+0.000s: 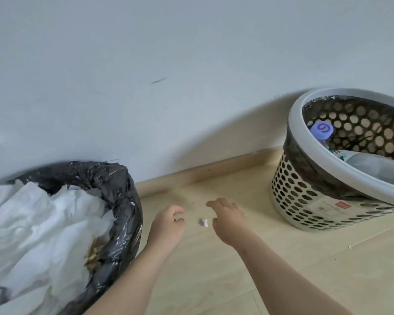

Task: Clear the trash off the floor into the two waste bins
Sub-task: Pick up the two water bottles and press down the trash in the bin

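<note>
White wall (191,42), dark scuff (159,80); wooden skirting (214,170) below.

Bare arms and hands, seen from the head. The left forearm (132,280) and right forearm (282,276) are extending from the lower edge and converging toward the middle. The left hand (168,226) is lying back-up, its fingers (179,209) curling loosely toward the thumb with a gap between them, gripping nothing. The right hand (229,221) is reaching slightly farther forward, palm down, its fingers (214,203) stretching out and a little spread, likewise holding nothing. The two hands are hovering side by side, near each other, not touching.
</note>
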Available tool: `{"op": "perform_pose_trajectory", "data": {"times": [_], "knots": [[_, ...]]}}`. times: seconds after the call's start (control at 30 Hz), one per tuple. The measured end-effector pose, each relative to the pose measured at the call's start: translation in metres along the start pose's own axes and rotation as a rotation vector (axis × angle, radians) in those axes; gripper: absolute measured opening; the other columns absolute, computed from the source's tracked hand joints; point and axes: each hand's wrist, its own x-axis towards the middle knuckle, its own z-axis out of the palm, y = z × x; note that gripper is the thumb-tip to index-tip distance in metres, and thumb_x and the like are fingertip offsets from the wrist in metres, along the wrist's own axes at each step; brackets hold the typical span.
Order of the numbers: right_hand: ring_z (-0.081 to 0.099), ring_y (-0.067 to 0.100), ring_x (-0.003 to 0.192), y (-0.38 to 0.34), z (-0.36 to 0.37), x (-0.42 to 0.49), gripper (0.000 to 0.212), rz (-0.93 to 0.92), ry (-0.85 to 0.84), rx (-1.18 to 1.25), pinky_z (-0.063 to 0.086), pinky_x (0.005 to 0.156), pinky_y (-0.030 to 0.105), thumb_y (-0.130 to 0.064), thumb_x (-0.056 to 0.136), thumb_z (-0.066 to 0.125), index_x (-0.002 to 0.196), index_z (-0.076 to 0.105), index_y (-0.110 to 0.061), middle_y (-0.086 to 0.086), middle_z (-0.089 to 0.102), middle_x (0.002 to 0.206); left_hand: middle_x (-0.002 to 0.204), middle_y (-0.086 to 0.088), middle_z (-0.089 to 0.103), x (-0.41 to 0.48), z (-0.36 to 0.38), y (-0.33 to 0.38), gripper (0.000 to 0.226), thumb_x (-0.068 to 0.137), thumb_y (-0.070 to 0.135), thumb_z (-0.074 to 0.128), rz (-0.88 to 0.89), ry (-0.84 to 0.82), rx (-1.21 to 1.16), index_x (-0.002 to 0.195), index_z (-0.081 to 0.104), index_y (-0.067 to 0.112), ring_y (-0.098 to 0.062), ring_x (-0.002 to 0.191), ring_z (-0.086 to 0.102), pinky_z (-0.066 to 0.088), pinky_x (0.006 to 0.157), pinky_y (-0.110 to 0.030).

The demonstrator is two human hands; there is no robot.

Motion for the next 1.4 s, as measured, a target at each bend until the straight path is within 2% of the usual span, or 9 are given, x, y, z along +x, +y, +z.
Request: {"op": "perform_pose_trajectory", "data": {"times": [0.2, 0.43, 0.53, 0.67, 0.83, 0.97, 1.1, 1.27, 1.4], "knots": [[0.030, 0.027, 0.131, -0.011, 0.051, 0.004, 0.065, 0.058, -0.146, -0.033, 0.038, 0.098, 0.034, 0.003, 0.089, 0.032, 0.145, 0.023, -0.028, 0.000, 0.017, 0.152, 0.129, -0.003, 0.055, -0.004, 0.001, -0.045, 0.033, 0.090, 0.005, 0.044, -0.088, -0.068, 0.071, 0.119, 0.057, 0.014, -0.020, 0.107, 0.055, 0.039, 0.076, -0.021], [0.040, 0.026, 0.115, -0.018, 0.085, 0.001, 0.040, 0.049, 0.035, -0.161, 0.034, 0.075, 0.029, 0.005, 0.087, 0.038, 0.120, 0.050, -0.012, 0.005, 0.047, 0.126, 0.106, 0.002, 0.049, -0.013, -0.004, -0.053, 0.025, 0.092, 0.009, 0.045, -0.137, -0.110, 0.035, 0.113, 0.055, 0.019, -0.012, 0.082, 0.045, 0.032, 0.048, -0.017], [0.044, 0.026, 0.110, -0.019, 0.089, -0.005, 0.033, 0.083, 0.027, -0.147, 0.032, 0.069, 0.029, 0.007, 0.087, 0.038, 0.112, 0.052, -0.009, 0.008, 0.049, 0.116, 0.119, 0.000, 0.054, -0.016, -0.005, -0.050, 0.029, 0.092, 0.011, 0.046, -0.131, -0.130, 0.031, 0.119, 0.056, 0.017, -0.015, 0.092, 0.051, 0.036, 0.054, -0.013], [0.051, 0.027, 0.094, -0.015, 0.082, -0.009, 0.021, 0.178, 0.021, 0.037, 0.034, 0.067, 0.026, 0.001, 0.086, 0.040, 0.096, 0.055, -0.010, 0.008, 0.049, 0.098, 0.130, 0.000, 0.051, -0.021, -0.009, -0.034, 0.030, 0.092, 0.013, 0.046, -0.071, -0.152, 0.045, 0.119, 0.056, 0.020, -0.015, 0.113, 0.050, 0.034, 0.076, -0.015], [0.051, 0.018, 0.080, -0.033, 0.035, -0.004, 0.015, 0.311, 0.227, 0.496, 0.035, 0.059, 0.025, -0.003, 0.081, 0.051, 0.091, 0.060, -0.011, 0.005, 0.061, 0.093, 0.117, 0.004, 0.058, -0.024, -0.024, 0.013, 0.030, 0.092, 0.008, 0.039, 0.092, -0.152, -0.097, 0.109, 0.060, 0.021, -0.008, 0.095, 0.049, 0.036, 0.071, -0.017], [0.052, 0.014, 0.084, -0.061, -0.021, -0.006, 0.012, 0.192, 0.496, 0.622, 0.034, 0.070, 0.022, -0.008, 0.085, 0.053, 0.092, 0.063, -0.012, -0.002, 0.061, 0.086, 0.115, 0.003, 0.058, -0.029, -0.054, 0.050, 0.037, 0.087, -0.002, 0.039, 0.198, -0.058, -0.320, 0.090, 0.056, 0.030, -0.015, 0.104, 0.058, 0.048, 0.077, -0.024], [0.053, 0.009, 0.072, -0.099, -0.059, -0.020, 0.009, 0.018, 0.632, 0.705, 0.037, 0.060, 0.007, -0.011, 0.085, 0.055, 0.084, 0.061, -0.018, -0.003, 0.062, 0.083, 0.097, 0.010, 0.059, -0.034, -0.102, 0.069, 0.041, 0.085, -0.006, 0.039, 0.261, 0.123, -0.545, 0.080, 0.057, 0.031, -0.012, 0.089, 0.064, 0.050, 0.087, -0.035], [0.052, 0.005, 0.068, -0.161, -0.077, -0.050, 0.023, -0.255, 0.561, 0.776, 0.040, 0.065, 0.011, -0.009, 0.082, 0.057, 0.072, 0.055, -0.030, -0.012, 0.060, 0.078, 0.090, 0.009, 0.060, -0.032, -0.157, 0.053, 0.044, 0.084, -0.007, 0.032, 0.275, 0.355, -0.553, 0.080, 0.057, 0.030, -0.008, 0.078, 0.063, 0.050, 0.078, -0.029], [0.053, 0.009, 0.084, -0.186, -0.058, -0.052, 0.014, -0.359, 0.373, 0.617, 0.042, 0.075, 0.018, -0.010, 0.080, 0.059, 0.087, 0.064, -0.021, -0.007, 0.064, 0.092, 0.096, 0.004, 0.060, -0.025, -0.179, 0.025, 0.042, 0.085, -0.004, 0.032, 0.207, 0.408, -0.453, 0.080, 0.055, 0.032, -0.010, 0.079, 0.062, 0.049, 0.077, -0.030]]}}
